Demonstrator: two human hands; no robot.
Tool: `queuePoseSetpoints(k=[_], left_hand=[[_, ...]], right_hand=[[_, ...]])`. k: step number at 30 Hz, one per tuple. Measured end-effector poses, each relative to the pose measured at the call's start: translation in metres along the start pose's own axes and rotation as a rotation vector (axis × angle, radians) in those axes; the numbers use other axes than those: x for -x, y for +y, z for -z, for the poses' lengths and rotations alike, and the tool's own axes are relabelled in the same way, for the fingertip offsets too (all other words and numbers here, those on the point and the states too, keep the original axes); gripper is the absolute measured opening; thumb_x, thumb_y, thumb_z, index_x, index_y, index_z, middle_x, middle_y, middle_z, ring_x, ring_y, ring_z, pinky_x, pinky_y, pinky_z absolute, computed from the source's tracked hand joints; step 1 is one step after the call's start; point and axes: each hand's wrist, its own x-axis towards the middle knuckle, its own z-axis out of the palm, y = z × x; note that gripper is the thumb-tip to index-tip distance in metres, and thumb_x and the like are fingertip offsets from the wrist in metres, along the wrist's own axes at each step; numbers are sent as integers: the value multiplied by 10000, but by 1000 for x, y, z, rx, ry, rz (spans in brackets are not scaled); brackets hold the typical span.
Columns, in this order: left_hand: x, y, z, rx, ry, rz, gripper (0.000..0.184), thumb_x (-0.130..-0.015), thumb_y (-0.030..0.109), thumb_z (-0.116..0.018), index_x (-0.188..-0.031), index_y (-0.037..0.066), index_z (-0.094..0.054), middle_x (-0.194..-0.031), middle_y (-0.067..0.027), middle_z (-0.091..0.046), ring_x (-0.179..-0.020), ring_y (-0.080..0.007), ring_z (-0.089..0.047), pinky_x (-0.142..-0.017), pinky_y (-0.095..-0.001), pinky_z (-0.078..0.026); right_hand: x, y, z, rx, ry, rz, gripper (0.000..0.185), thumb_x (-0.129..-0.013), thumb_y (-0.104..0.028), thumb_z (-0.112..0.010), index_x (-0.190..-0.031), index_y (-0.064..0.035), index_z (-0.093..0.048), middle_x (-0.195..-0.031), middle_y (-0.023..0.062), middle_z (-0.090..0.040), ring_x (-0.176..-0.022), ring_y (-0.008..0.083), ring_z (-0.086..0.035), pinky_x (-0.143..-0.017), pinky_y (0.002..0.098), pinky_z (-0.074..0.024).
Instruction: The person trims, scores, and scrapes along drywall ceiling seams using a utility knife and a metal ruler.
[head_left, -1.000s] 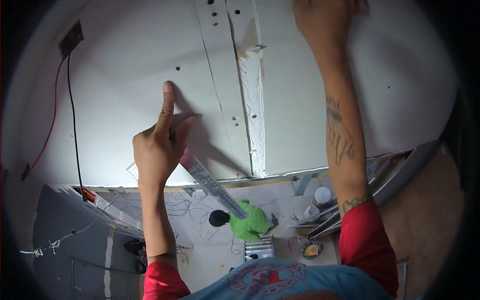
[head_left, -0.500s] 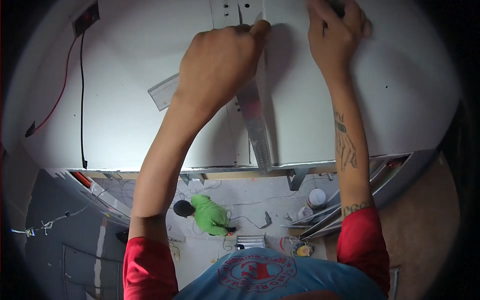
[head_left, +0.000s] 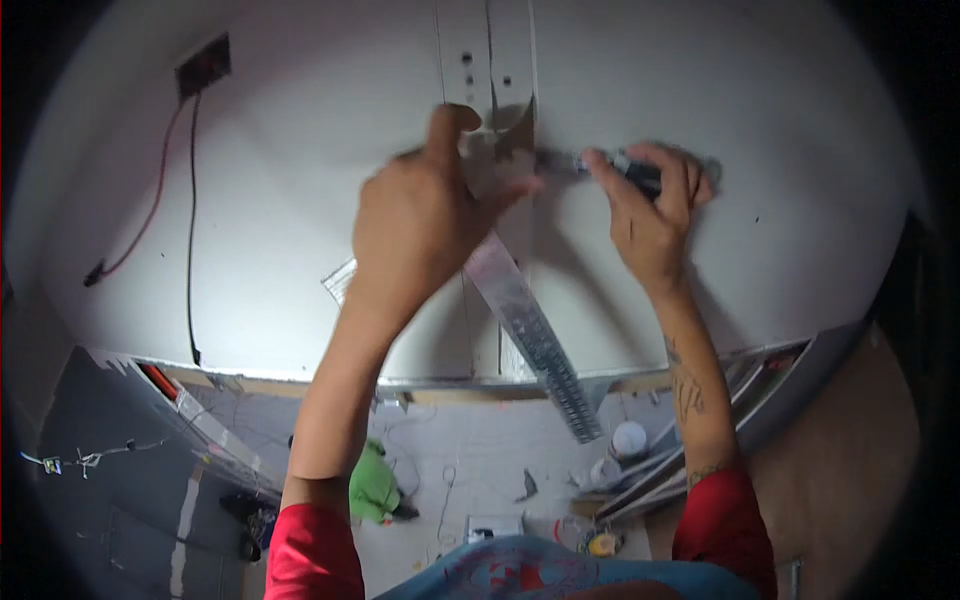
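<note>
Before me is a white panel (head_left: pixel 300 200) with a vertical seam and dark screw holes. My left hand (head_left: pixel 420 205) is at the seam, with a metal square ruler (head_left: pixel 540 335) under its palm; the long arm slants down past the panel's lower edge. Its thumb and index finger are spread beside a brown patch of torn facing (head_left: pixel 517 135). My right hand (head_left: pixel 655 200), right of the seam, is closed round a dark-handled tool (head_left: pixel 645 178) whose narrow end points left to the seam. The tool's tip is blurred.
An open socket box (head_left: pixel 204 66) with hanging red and black wires is at the upper left. Below the panel edge, a person in green (head_left: pixel 373 485) is on the floor, partly hidden by my left arm. A white bucket (head_left: pixel 629 439) and long metal profiles (head_left: pixel 650 480) are lower right.
My left hand has moved down, its fingers parting, and the ruler's long arm has swung right. My right hand has come down and left with the tool. The person in green has shifted left in view.
</note>
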Motion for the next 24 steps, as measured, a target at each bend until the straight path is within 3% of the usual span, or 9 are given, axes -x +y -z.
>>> queuePoseSetpoints(k=[3,6,11,15,17,19,21,23,24], left_hand=[[-18,11,-7,-220,-12,-85,265,-966,294,-724,-992,52,-621,-828,-123,-747,-689,-358,-736,-592,-460,-578],[-31,8,-8,-386,60,-191,103,-985,167,-659,-968,70,-630,-812,-105,-742,-652,-338,-725,-578,-443,-571],[-23,6,13,-301,240,-166,66,-967,123,-681,-926,92,-639,-770,-116,-716,-647,-325,-711,-568,-431,-528],[1,0,51,-211,519,-171,42,-1008,54,-668,-967,65,-664,-671,-52,-640,-554,-83,-594,-516,-284,-458],[27,8,76,-182,536,-67,53,-1004,53,-686,-955,39,-672,-629,-29,-605,-572,-31,-531,-516,-253,-423],[65,17,98,-181,189,145,35,-984,62,-714,-979,27,-709,-612,-28,-610,-575,-19,-531,-513,-255,-422],[99,-2,104,-179,-276,102,247,-931,160,-801,-1155,60,-765,-560,-36,-588,-497,-75,-541,-521,-269,-440],[119,1,93,-206,-322,181,449,-892,261,-853,-1284,80,-727,-528,-43,-575,-454,-122,-542,-526,-271,-448],[127,-10,86,-186,-305,218,723,-888,366,-847,-1503,107,-570,-510,-60,-548,-404,-230,-525,-470,-350,-444]], right_hand=[[-3,-2,-1,-9,38,-2,382,-906,-105,-754,-1199,-344,-817,-1121,35,-615,-1101,241,-543,-1001,449,-264],[-2,-2,0,-14,19,9,369,-901,-106,-765,-1193,-324,-819,-1107,37,-610,-1077,243,-550,-993,450,-268],[0,0,1,-17,26,4,390,-889,-85,-767,-1208,-304,-817,-1121,41,-606,-1100,244,-548,-1010,445,-277],[1,0,-2,-39,54,3,386,-888,-108,-770,-1210,-318,-810,-1109,41,-611,-1092,249,-553,-993,449,-272],[-1,0,-1,-35,42,-1,395,-885,-103,-769,-1212,-320,-810,-1114,41,-610,-1094,249,-553,-992,449,-272],[1,-1,1,-39,7,-12,403,-881,-97,-768,-1214,-321,-810,-1119,42,-609,-1096,249,-553,-992,449,-271],[1,-1,-2,-27,35,-17,414,-878,-88,-765,-1216,-322,-811,-1127,43,-609,-1101,248,-547,-993,448,-267],[2,-4,-2,-49,1,-48,425,-866,-93,-781,-1221,-324,-810,-1128,40,-610,-1106,240,-539,-992,443,-261],[2,-7,-3,-66,13,-48,427,-859,-98,-790,-1220,-325,-811,-1125,35,-611,-1106,236,-536,-991,443,-258]])
